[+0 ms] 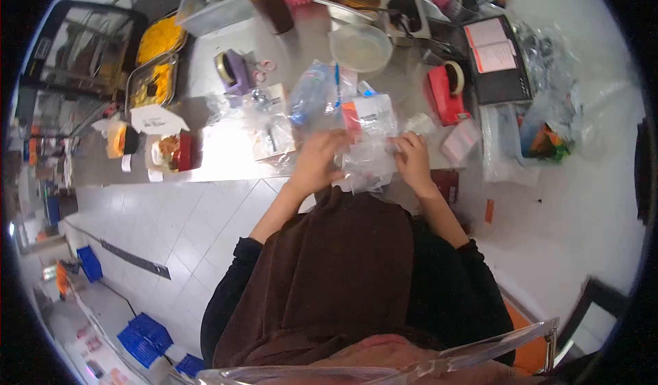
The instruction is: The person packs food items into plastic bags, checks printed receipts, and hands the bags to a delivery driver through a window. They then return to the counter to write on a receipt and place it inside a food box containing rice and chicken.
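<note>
Clear crinkled plastic [367, 159] lies at the front edge of the steel table, between my two hands. My left hand [319, 160] is at its left side, fingers curved and apart, with the thumb near the plastic. On the right side, my right hand [412, 162] pinches the edge of the plastic with its fingertips. Just behind lies a packet with an orange and white label [368, 114], partly under the plastic. A blue pen [337, 83] and a clear bluish plastic bundle [310, 92] are to the left of that packet.
A purple tape dispenser [236, 73] stands at the left, a red one [445, 96] at the right. Food boxes [175, 152] sit at the far left. Behind are a round translucent lid [361, 47], a sauce bottle [269, 3] and metal trays [349, 0]. An open notebook [495, 59] is at right.
</note>
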### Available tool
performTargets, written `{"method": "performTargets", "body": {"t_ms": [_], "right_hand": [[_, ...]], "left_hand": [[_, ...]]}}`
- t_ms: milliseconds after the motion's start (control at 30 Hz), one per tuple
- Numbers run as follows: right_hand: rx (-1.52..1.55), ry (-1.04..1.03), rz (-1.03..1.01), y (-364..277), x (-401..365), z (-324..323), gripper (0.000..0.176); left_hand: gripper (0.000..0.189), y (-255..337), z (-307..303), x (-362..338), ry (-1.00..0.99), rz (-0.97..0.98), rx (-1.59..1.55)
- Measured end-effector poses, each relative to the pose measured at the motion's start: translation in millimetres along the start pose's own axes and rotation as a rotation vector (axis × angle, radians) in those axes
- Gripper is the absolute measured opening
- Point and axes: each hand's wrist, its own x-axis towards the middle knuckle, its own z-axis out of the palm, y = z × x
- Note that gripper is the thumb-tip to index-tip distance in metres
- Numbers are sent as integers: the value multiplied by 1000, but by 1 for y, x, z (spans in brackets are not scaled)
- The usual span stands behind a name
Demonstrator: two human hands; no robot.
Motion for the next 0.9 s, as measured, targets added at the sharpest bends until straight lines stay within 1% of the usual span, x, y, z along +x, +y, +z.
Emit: {"method": "performTargets", "body": {"t_ms": [33, 100, 200, 233, 300, 333, 400, 433, 500, 600, 633, 667, 700, 733, 800, 833, 900], "right_hand": [[0, -7, 7, 2, -1, 0, 37], [1, 9, 11, -1, -1, 3, 35], [-21, -23, 57, 2, -2, 6, 35], [29, -14, 74, 8, -2, 10, 32], [118, 3, 118, 24, -5, 19, 27], [269, -26, 177, 29, -5, 19, 26], [567, -81, 298, 41, -3, 17, 24], [649, -94, 355, 46, -4, 14, 23], [815, -116, 470, 48, -5, 7, 21], [993, -2, 742, 37, -6, -5, 22], [984, 14, 761, 51, -13, 1, 19], [975, 31, 781, 72, -22, 14, 17], [967, 49, 801, 68, -19, 13, 14], [856, -47, 684, 64, -20, 8, 14], [632, -235, 450, 47, -15, -2, 13], [506, -242, 193, 42, -11, -3, 14], [310, -134, 81, 18, -8, -2, 12]], "left_hand": [[61, -10, -10, -11, 105, -95, 106], [65, -46, -19, -31, 316, -348, 352], [65, -65, -39, -52, 325, -515, 486], [65, -73, -37, -58, 375, -477, 358], [66, -82, -30, -64, 400, -480, 321], [66, -82, -28, -64, 410, -479, 296], [65, -79, -25, -61, 378, -548, 315], [65, -76, -25, -59, 359, -582, 325], [66, -67, -20, -55, 359, -618, 433], [69, -42, -11, -43, 413, -657, 582], [70, -34, -8, -38, 440, -665, 632], [73, -27, -6, -35, 393, -566, 539], [76, -21, -5, -32, 345, -466, 446], [78, -16, -1, -28, 298, -368, 353], [82, -6, 11, -13, 103, -165, 208], [84, -1, 17, -4, 5, -63, 136], [86, 9, 26, 15, -186, 78, 238]]}}
